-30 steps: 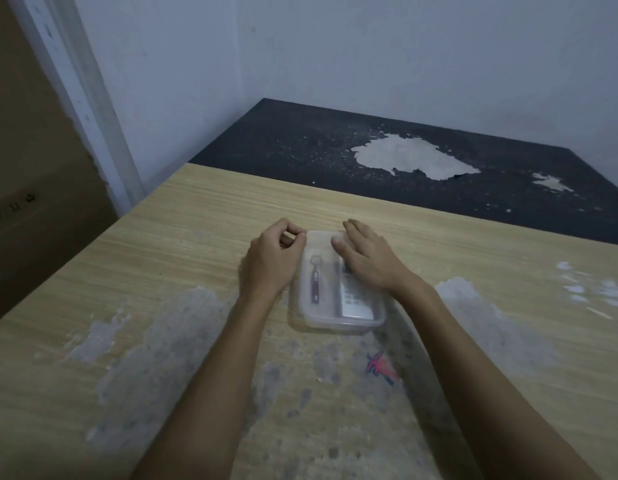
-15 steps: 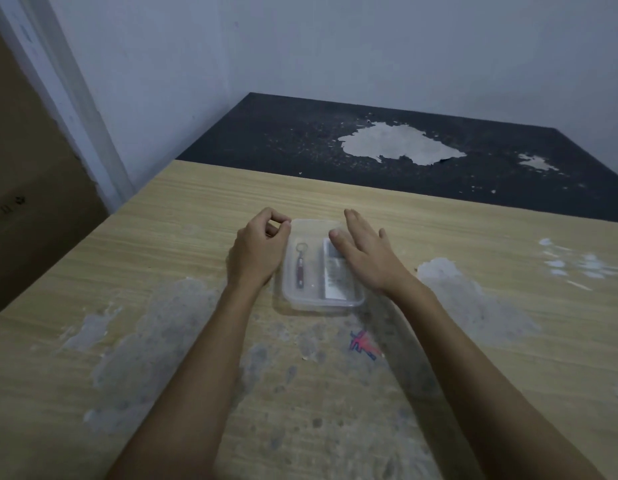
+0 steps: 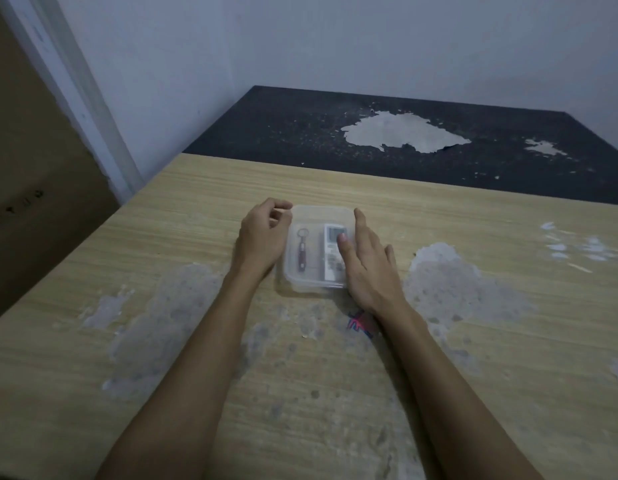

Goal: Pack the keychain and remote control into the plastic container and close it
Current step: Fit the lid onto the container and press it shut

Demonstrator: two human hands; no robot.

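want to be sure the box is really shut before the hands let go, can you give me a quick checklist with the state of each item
1. Small dark red keychain with metal ring inside the clear plastic container: ok.
2. White remote control with grey screen inside, lying beside the keychain: ok.
3. Translucent lid on top of the container: ok, the contents show through it.
4. Lid pressed down at every corner: cannot tell, the rim is too small to judge.
5. Right hand on the lid's right side, thumb over the remote: ok.
6. Left hand curled at the container's left edge, steadying it: ok.
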